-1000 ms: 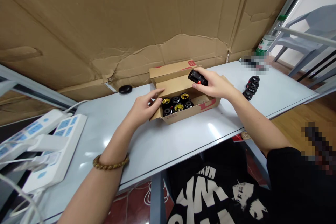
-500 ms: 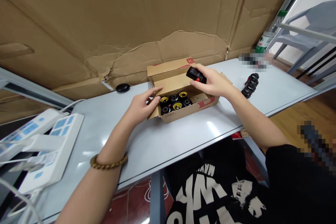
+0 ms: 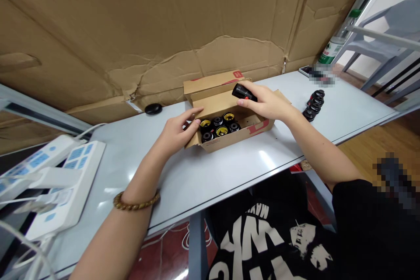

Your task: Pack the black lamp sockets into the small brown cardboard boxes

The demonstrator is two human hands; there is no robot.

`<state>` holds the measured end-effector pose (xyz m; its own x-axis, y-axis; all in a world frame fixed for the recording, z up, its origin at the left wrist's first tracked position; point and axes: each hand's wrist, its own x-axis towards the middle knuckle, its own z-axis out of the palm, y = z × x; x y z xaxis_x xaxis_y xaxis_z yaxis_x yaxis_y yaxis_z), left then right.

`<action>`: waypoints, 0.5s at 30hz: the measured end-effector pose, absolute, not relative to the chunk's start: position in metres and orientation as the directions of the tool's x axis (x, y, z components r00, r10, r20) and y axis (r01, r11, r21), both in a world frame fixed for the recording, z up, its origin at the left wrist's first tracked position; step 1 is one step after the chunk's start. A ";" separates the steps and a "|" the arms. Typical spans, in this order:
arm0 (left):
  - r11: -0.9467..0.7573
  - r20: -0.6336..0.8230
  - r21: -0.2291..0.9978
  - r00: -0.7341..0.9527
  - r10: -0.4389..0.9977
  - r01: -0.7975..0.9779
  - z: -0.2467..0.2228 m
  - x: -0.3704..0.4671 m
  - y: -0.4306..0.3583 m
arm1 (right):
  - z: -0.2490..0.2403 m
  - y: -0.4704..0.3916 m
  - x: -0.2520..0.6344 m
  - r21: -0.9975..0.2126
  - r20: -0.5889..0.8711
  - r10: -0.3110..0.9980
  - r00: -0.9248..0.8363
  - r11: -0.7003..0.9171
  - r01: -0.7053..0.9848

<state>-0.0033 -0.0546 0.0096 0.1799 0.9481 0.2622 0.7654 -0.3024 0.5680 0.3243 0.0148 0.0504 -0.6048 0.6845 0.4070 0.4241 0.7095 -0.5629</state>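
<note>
A small black flashlight (image 3: 242,92) with a red button is gripped in my right hand (image 3: 264,101), tilted above the right part of an open cardboard box (image 3: 226,142). My left hand (image 3: 175,133) holds the box by its left end, thumb and fingers around the edge. Inside the box, several flashlights (image 3: 217,121) stand upright on the left side, some showing yellow ends and others black ends. The right part of the box shows bare cardboard. Its lid leans back behind.
Several more flashlights (image 3: 314,105) stand in a row at the right of the white table (image 3: 226,175). A black round object (image 3: 153,109) lies at the back left, and power strips (image 3: 70,183) with cables at the left. A bottle (image 3: 331,48) stands near the cardboard wall (image 3: 170,22).
The flashlight in my right hand has turned slightly, its free end now a little further left. My left hand keeps its hold on the box.
</note>
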 end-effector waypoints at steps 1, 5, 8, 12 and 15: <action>-0.302 0.262 0.568 0.179 0.948 0.766 0.009 -0.003 -0.055 | 0.051 0.014 0.324 -0.572 0.407 0.687 -0.602 0.706 0.419; -0.306 0.266 0.572 0.180 0.947 0.761 0.008 -0.004 -0.054 | 0.052 0.013 0.325 -0.586 0.403 0.698 -0.592 0.693 0.419; -0.319 0.274 0.572 0.190 0.943 0.755 0.008 -0.004 -0.053 | 0.057 0.011 0.330 -0.600 0.402 0.684 -0.609 0.699 0.389; -0.335 0.281 0.582 0.203 0.938 0.741 0.009 -0.003 -0.053 | 0.068 0.006 0.342 -0.758 0.294 0.661 -0.690 0.601 0.253; -0.332 0.269 0.581 0.209 0.940 0.743 0.010 -0.001 -0.054 | 0.072 0.004 0.348 -0.815 0.295 0.676 -0.675 0.547 0.192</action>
